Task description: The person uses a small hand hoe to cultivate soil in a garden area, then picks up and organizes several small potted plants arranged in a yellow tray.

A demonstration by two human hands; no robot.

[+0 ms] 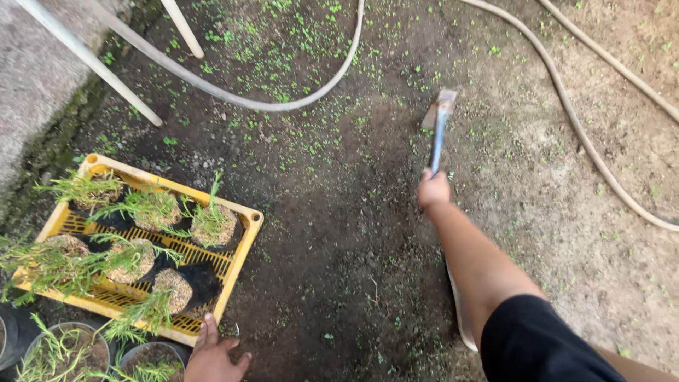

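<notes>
A small hand hoe with a blue shaft and a dull grey metal blade (438,124) is held at the end of its shaft by the right hand (433,189), whose fingers are wrapped tightly around it. The arm is stretched well forward, and the blade is set on or just above the dark, bare soil (339,233), among scattered tiny green seedlings (283,64); whether the edge is actually biting cannot be told.

The left hand (212,354) is lowered to the ground with its fingers spread wide and holding nothing, just beside the near corner of a yellow plastic slatted crate (244,244). The crate is filled with feathery green plants in black nursery bags (141,258), and further round pots of the same plants (64,350) are set just below it.

For the scraping to be done well, the blade is best kept at a shallow angle, so that only the top layer is loosened and the weeds are lifted at the root. Short pulls toward the body are likely to be controlled better than long ones at full reach. The grip looks far back on the shaft, so the stroke is probably steadier if the weight is braced through the left hand. The pale curved hoses (566,106) lying near the tool's right side are best kept clear of the blade.
</notes>
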